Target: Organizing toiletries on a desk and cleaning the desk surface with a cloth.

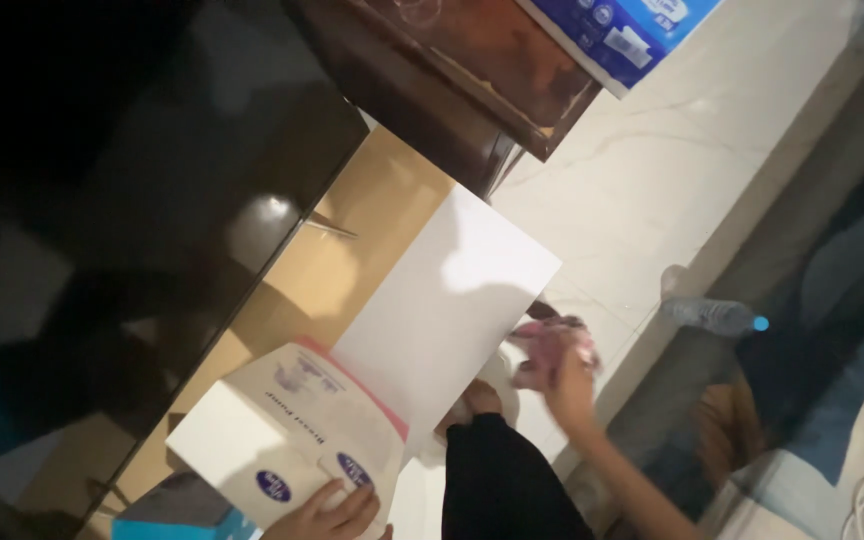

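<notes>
Left hand (330, 512) flat on paper packet (297, 435) beside white sheet (447, 300); right hand (564, 378) gripping pink cloth (550, 345); wiping stage judged, steadier hold needed next.

White sheet of paper (449, 300): plain white, unmarked. Paper packet (327, 425): cream face, pink-red edge, blue oval marks and pale printing. Crumpled cloth (552, 345): pink, blurred. Sleeve (507, 480): black. Box (617, 35): blue with white print. Cabinet (452, 95): dark reddish-brown wood. Floor (672, 170): cream tile, faint grey veining. Plastic bottle (712, 315): clear, blue cap. Tabletop (352, 250): tan.
</notes>
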